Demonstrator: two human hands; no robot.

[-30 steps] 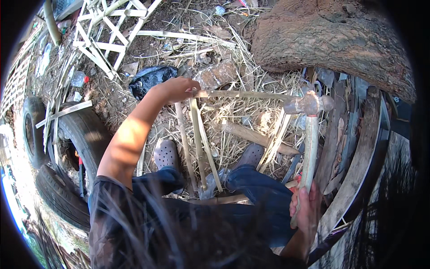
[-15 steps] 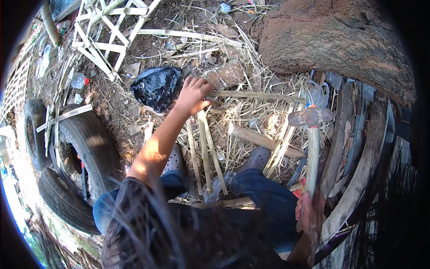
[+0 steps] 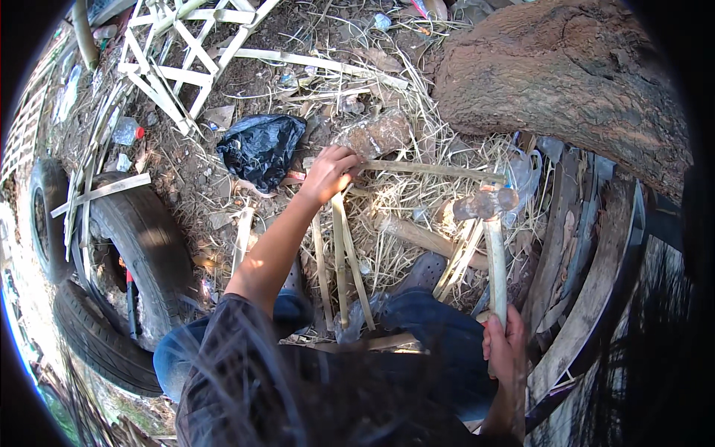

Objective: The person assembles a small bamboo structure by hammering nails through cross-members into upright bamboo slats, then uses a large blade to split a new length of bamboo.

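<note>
My right hand (image 3: 506,346) grips the pale handle of a hammer (image 3: 497,253). Its rusty head lies over the right end of a horizontal bamboo slat (image 3: 428,170); whether they touch I cannot tell. My left hand (image 3: 331,176) is closed on that slat's left end, where upright bamboo strips (image 3: 339,253) meet it. Another pair of bamboo strips (image 3: 459,258) runs down from the right end, so the pieces form a small frame in front of my feet. A thick round piece of wood (image 3: 417,236) lies under the frame, partly behind the right-hand strips.
A black plastic bag (image 3: 261,149) and a rusty block (image 3: 375,134) lie beyond my left hand. A tree trunk (image 3: 551,74) fills the far right. Old tyres (image 3: 145,246) stand at left, below a bamboo lattice (image 3: 186,74). Weathered planks (image 3: 596,283) lie at right, and straw covers the ground.
The hammer head has come down and to the left, onto the slat's right end. My left hand has shifted slightly and its fingers have closed more around the slat.
</note>
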